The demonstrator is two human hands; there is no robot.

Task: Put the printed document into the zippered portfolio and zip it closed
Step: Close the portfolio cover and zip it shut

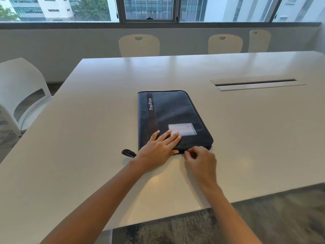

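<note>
A dark blue zippered portfolio [173,113] lies flat and folded shut on the white table [91,106], with a clear card pocket [182,129] on its cover. My left hand [159,147] rests flat on the near left corner of the cover, fingers straight. At the portfolio's near edge, my right hand [199,159] pinches something small with thumb and fingers, apparently the zipper pull, which the fingers hide. No printed document is visible.
A small black strap loop [128,153] sticks out beside the portfolio's near left corner. A cable slot [255,83] is set into the table at the right. White chairs [22,92] stand at the left and along the far side.
</note>
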